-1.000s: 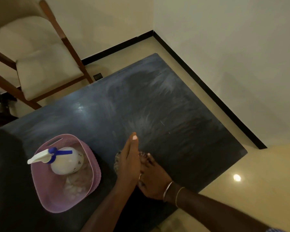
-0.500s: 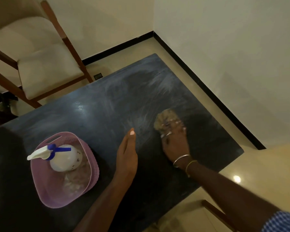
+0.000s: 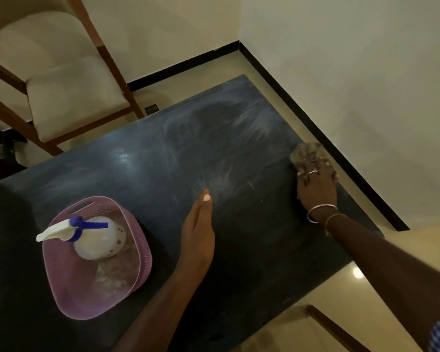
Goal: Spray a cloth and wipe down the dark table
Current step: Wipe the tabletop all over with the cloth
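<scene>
**Cloth reaches the table's right edge as the wipe-down goes on**

Nearest the camera, a lilac perforated basket (image 3: 61,283) stands on the dark table (image 3: 264,262), and in it a white spray bottle (image 3: 97,240) with a blue collar lies tilted, its nozzle pointing left; something pale and crumpled lies beneath it, too dim to identify. Just right of the basket, the person's left hand (image 3: 198,232) rests edge-on against the table, fingers straight and together, grasping nothing. Farther off, the right hand (image 3: 316,186), with a ring and two bangles at the wrist, presses flat, fingers spread, on a bunched brownish cloth (image 3: 306,152) at the table's right edge, close to the far corner. Pale, hazy streaks fan over the middle and far part of the surface, while the near part reads darker.

The step in hand looks to be the wiping pass itself. Done well, it likely calls for even pressure under the whole palm, overlapping strokes that run off the edge instead of stopping short, and a turn of the cloth to a fresh face, since the streaks suggest residue is being spread rather than lifted. The basket would need shifting for the patch under it.

Beyond the table stand a cushioned wooden chair (image 3: 69,97) and pale walls with a black skirting. No brand, label or legible writing shows on the bottle or anywhere else.
</scene>
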